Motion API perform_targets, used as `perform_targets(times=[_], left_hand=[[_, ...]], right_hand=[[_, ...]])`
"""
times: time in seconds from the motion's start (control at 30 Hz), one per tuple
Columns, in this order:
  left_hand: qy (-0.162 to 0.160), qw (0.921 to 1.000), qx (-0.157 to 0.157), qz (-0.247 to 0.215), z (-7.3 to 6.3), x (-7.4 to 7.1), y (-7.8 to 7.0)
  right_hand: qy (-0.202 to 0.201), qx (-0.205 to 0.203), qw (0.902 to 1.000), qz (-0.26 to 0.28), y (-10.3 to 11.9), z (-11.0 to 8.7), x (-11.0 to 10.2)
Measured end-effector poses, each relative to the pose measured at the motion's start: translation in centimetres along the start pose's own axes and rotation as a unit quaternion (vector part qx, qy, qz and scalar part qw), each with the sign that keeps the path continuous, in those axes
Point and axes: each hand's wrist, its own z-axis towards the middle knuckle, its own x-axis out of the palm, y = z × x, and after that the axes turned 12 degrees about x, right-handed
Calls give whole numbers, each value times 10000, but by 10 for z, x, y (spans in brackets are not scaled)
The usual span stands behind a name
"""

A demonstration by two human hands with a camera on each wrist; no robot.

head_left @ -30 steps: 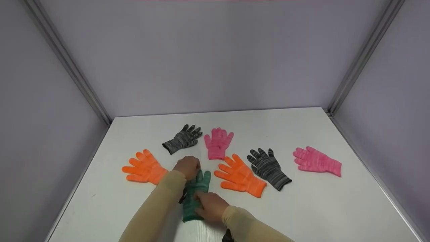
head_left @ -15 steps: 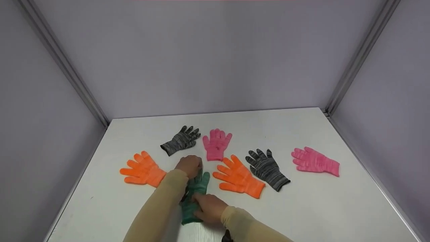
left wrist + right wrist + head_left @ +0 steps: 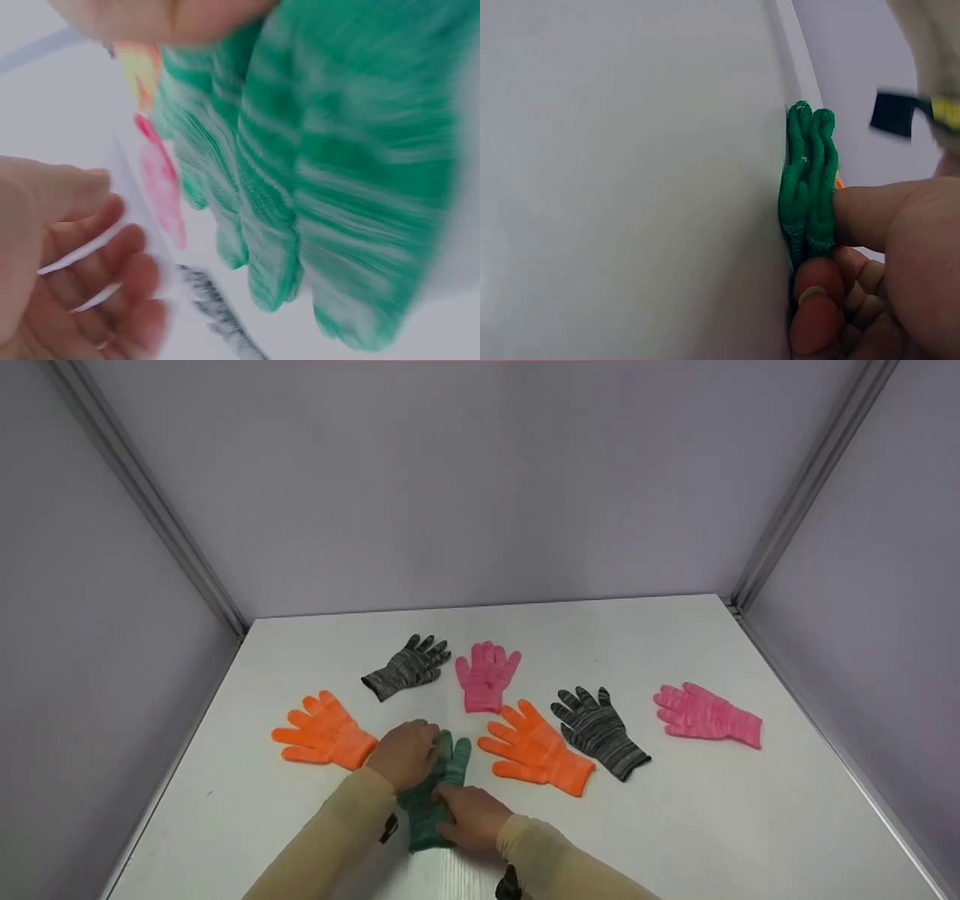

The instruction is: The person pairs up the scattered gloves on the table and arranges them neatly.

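A green streaked knit glove (image 3: 435, 802) lies near the front middle of the table, fingers pointing away. Two green layers (image 3: 808, 180) show stacked in the right wrist view. My right hand (image 3: 474, 816) pinches them near the cuff, index finger on top and thumb at the edge. My left hand (image 3: 405, 754) is over the glove's left side, partly covering its fingers. In the left wrist view that hand (image 3: 82, 255) has loosely bent fingers around nothing, apart from the green glove (image 3: 300, 165), which looks blurred.
Orange gloves lie on either side, one left (image 3: 322, 731) and one right (image 3: 536, 750). Dark grey striped gloves lie at the back (image 3: 409, 666) and right (image 3: 600, 731). One pink glove (image 3: 487, 675) is behind the green, another pink glove (image 3: 709, 714) far right. Grey walls (image 3: 480, 487) border the white table.
My left hand has drawn back from the green glove's fingertips, left and toward me, uncovering more of its fingers. My right hand keeps its place at the cuff.
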Motion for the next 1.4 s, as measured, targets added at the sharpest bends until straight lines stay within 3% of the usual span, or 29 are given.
perform_targets(times=[0.2, 0.37, 0.5, 0.67, 0.87, 1.03, 1.23, 1.4], left_hand=[[181, 9978, 218, 597, -50, 18, -25], [333, 9912, 203, 1266, -67, 32, -31], [356, 9861, 251, 1602, -69, 39, -34], [156, 9818, 236, 1877, -68, 40, -37], [94, 9861, -51, 1656, -69, 38, -43], [214, 9871, 73, 1583, -70, 34, -47], [292, 9865, 198, 1600, -72, 33, -48], [312, 9865, 113, 1603, -71, 34, -46]], right_hand=[[-171, 67, 9998, -126, 0, 0, 0], [-232, 87, 9992, -306, 2, 0, 0], [-259, 91, 9989, -370, 2, -1, 0], [-460, -64, 9986, -263, 0, -2, 3], [-491, -89, 9987, 87, -2, -2, 4], [-687, 23, 9975, 129, -2, -4, 3], [-1094, -164, 9932, 353, -4, -9, 4], [-1430, -507, 9884, -19, -6, -16, -2]])
